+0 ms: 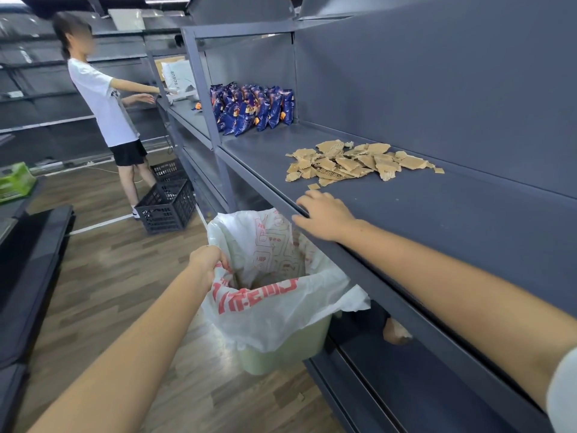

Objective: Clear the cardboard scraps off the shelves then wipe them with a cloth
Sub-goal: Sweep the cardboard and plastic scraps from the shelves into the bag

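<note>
Head view: with left grip [207,262] pinching bag [281,310] open below shelf [468,220] edge, sweep scraps [352,164] forward using flat, open right grip [324,215].

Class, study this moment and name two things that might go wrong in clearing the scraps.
The cardboard scraps lie spread out, further along the shelf than the bin; swept by the right hand, some may miss it. The left hand grips just one edge of the bag, so it might sag shut.
</note>
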